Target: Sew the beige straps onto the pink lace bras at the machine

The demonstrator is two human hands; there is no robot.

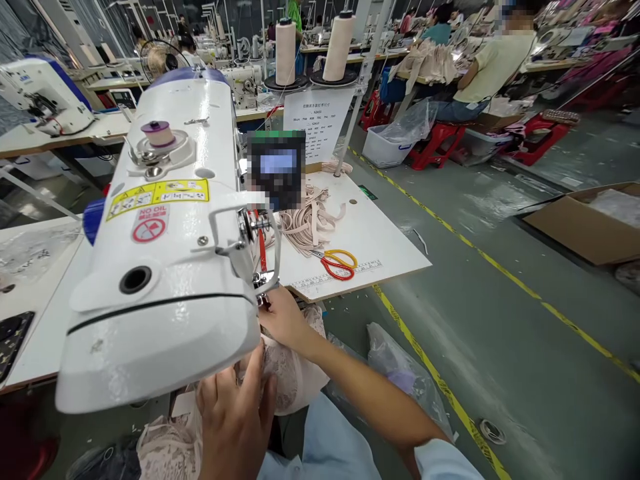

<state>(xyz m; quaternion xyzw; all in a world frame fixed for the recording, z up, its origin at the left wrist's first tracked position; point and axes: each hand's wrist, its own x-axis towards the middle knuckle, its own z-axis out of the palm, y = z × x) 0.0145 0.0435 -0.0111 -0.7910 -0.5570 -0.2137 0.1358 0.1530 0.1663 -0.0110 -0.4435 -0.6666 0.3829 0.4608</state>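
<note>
A beige lace bra [287, 380] hangs at the front of the white sewing machine [175, 267], partly under its head. My left hand [233, 410] is closed on the fabric, its fingertips reaching beneath the machine head. Close to the needle area, my right hand [285, 317] curls over the upper part of the same bra; the machine head hides its fingertips. The needle and the stitching spot are hidden too. More beige lace fabric [167, 450] lies low at the left, beside my left wrist.
Red-and-yellow thread snips [339, 262] lie on the white table [395, 250] near a heap of beige straps [313, 223]. Two thread cones [337, 50] stand behind. A cardboard box [585, 223] and plastic bags [400, 360] are on the floor. A co-worker [500, 67] sits back right.
</note>
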